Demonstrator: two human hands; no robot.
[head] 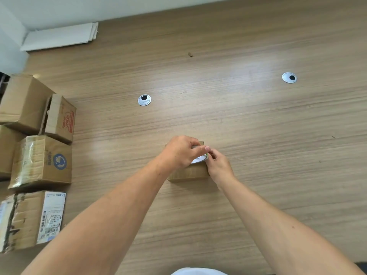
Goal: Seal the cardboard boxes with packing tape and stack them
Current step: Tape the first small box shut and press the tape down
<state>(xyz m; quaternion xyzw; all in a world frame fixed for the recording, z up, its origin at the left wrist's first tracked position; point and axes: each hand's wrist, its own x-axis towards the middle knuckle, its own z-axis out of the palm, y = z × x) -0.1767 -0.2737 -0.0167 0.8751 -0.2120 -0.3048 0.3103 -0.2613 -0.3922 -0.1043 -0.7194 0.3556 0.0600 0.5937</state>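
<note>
Both hands (179, 153) (218, 167) on white-labelled tape roll (199, 159)

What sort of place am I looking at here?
Likely an office desk used for packing: a wood-grain tabletop with cable grommets, worn cardboard boxes grouped at the left, and a tape roll held over a small box.

wooden desk (238, 120), cable grommets (144, 100), white sheets (59, 36)

Your single head-worn camera is looking forward and steeply down, wide-angle, sitting close above your left hand (179, 153) and right hand (218, 167), taking in the counter (238, 108)
</note>
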